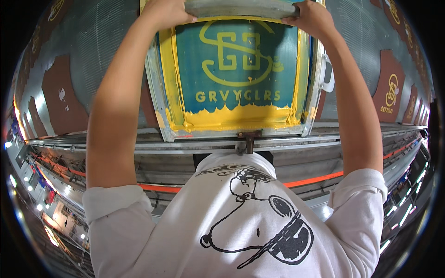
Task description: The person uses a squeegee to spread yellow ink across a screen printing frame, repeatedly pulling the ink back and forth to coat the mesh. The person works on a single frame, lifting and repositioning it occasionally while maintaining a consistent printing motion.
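My left hand (164,14) and my right hand (313,17) are closed around the two ends of a long grey squeegee (241,8). It spans the far part of a screen-printing frame (156,92), and its blade is mostly hidden. Within the metal frame, the teal mesh (190,51) carries a yellow-green emblem with lettering below it. Thick yellow ink (241,116) lies in a ragged band along the near edge and streaks up both sides. Both my arms are stretched forward, one on each side of the frame.
Brown fabric pieces lie flat on the grey table, a white-printed one (65,109) at left and a yellow-printed one (388,88) at right. A pale handle (328,74) juts from the frame's right side. A metal clamp (248,139) and rail (194,147) border the near edge.
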Motion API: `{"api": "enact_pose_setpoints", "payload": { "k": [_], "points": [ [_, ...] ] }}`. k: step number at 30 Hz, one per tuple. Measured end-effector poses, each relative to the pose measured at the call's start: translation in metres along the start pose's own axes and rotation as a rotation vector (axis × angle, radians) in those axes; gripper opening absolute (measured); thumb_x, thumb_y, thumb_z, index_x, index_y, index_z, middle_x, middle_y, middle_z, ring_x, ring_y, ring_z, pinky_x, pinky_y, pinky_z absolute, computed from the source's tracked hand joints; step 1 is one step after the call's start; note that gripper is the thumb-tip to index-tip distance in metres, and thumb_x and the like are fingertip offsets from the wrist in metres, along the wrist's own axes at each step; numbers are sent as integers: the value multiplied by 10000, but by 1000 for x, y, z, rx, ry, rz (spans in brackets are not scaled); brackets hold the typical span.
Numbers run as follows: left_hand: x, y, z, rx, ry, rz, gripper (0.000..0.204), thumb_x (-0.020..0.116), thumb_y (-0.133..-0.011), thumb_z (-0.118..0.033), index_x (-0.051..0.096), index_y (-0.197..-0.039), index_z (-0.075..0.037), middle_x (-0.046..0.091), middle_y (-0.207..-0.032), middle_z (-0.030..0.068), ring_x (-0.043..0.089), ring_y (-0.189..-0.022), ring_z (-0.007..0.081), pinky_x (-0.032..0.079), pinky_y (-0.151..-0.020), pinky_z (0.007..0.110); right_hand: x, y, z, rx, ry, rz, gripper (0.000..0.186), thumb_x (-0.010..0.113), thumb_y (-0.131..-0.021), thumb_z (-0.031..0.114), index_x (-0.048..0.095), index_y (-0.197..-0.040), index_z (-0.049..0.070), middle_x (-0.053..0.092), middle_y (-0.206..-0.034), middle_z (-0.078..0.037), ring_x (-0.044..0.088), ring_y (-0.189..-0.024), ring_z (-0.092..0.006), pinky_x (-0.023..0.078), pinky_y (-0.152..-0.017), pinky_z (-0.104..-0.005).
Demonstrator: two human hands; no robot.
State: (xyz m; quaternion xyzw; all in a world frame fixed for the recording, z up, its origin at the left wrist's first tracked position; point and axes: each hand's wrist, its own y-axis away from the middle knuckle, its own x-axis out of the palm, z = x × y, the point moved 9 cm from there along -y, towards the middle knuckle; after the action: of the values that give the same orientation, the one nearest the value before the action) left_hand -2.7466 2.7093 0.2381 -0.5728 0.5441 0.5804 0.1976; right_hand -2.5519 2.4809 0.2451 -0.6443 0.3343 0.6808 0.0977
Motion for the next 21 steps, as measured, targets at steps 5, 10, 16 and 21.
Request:
{"api": "enact_pose_setpoints", "payload": {
  "k": [5,10,16,21],
  "points": [
    [49,85,-23,-60,-22,79,390,815,-761,-429,795,-1035,-151,749,-889,157,722,-875,350,567,-807,447,32,95,20,-22,-110,-6,357,816,-793,439,766,-913,107,712,-735,-111,718,-698,-268,580,-636,-398],
    [115,189,-49,-95,17,174,401,822,-760,-404,793,-1066,-147,752,-887,134,718,-844,327,566,-786,443,69,211,49,-112,-230,-46,244,830,-743,315,715,-761,100,674,-675,-88,670,-646,-297,507,-667,-419],
    [129,252,-73,43,84,-58,402,851,-715,-394,801,-992,-107,754,-891,125,705,-858,333,514,-843,425,78,284,66,-113,-312,-182,208,812,-686,153,701,-853,102,686,-853,-63,663,-852,-273,484,-788,-407],
    [116,265,-104,204,56,-192,428,816,-773,-404,768,-1058,-89,744,-1014,115,679,-978,304,514,-855,436,60,296,66,-177,-422,-367,327,849,-732,263,681,-954,91,662,-900,-51,636,-916,-262,462,-836,-404]
  ]
}}
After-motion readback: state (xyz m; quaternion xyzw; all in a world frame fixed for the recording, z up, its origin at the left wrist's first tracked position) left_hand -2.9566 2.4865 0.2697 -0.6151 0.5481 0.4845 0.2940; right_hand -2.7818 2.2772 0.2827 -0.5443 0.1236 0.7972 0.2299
